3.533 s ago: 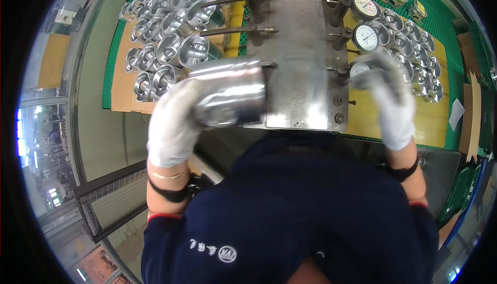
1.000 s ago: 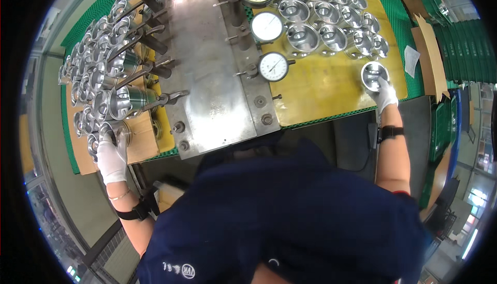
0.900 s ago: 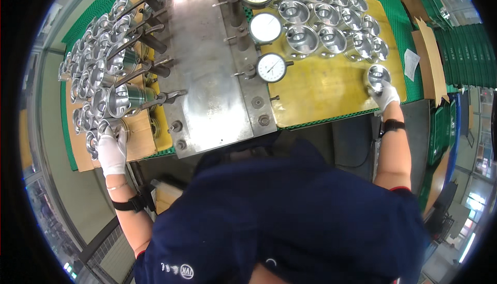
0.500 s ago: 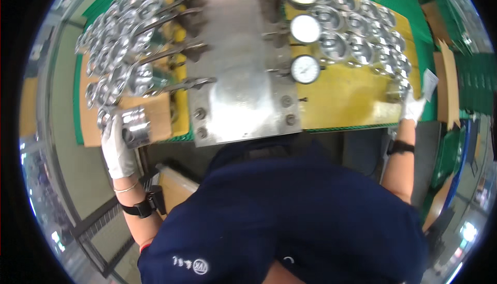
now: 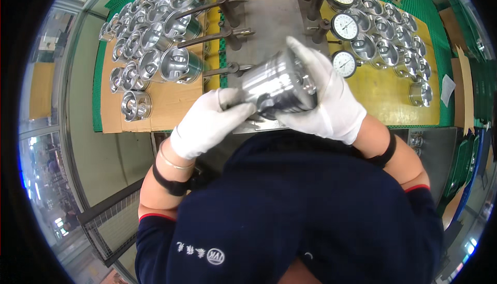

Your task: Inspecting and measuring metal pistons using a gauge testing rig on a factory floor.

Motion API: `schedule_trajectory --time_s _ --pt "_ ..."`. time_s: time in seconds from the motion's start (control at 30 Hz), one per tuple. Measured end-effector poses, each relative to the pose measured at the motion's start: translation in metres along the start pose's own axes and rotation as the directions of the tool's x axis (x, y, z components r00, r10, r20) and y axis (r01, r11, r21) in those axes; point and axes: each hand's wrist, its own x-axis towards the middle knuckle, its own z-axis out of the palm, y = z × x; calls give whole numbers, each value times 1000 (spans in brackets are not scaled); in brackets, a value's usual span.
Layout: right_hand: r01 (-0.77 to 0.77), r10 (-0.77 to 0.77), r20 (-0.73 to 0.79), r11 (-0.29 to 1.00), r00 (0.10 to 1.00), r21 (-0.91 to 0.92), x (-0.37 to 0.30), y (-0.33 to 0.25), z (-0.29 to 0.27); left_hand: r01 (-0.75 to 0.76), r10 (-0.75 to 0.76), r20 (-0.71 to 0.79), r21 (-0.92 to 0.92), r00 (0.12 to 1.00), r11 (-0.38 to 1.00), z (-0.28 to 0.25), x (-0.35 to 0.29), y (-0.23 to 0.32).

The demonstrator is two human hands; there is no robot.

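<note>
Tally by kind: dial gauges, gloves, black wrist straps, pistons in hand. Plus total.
Gauges: 4
Gloves: 2
Straps: 2
Held piston: 1
Total: 9

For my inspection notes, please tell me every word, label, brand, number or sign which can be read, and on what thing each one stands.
Shirt: white characters and a round white emblem; wording not copied here.
Four dials: scale marks and numerals, not copied; the finest are too small to read.
Held piston: blurred, no text can be made out.
Paper at right: no readable text.
</note>
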Motion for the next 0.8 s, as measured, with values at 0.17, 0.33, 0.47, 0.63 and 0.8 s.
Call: schedule_trajectory --time_s 0.17,0.33,0.47,0.63,0.8 --pt "63 -33 106 952 994 -300 11 4 7 -347 672 -125 779 730 522 12 19 -1" --pt "-95 103 45 984 994 -150 -2 2 3 -412 754 -50 813 656 412 31 47 -1" --pt "-710 619 356 658 700 252 -25 12 -11 -401 792 -85 826 604 395 30 65 -8" --pt "-773 635 497 271 592 574 -34 11 3 -503 823 -107 745 559 439 26 86 -5" --pt "-763 605 482 386 633 518 -38 26 7 -524 795 -108 697 597 488 24 86 -1"
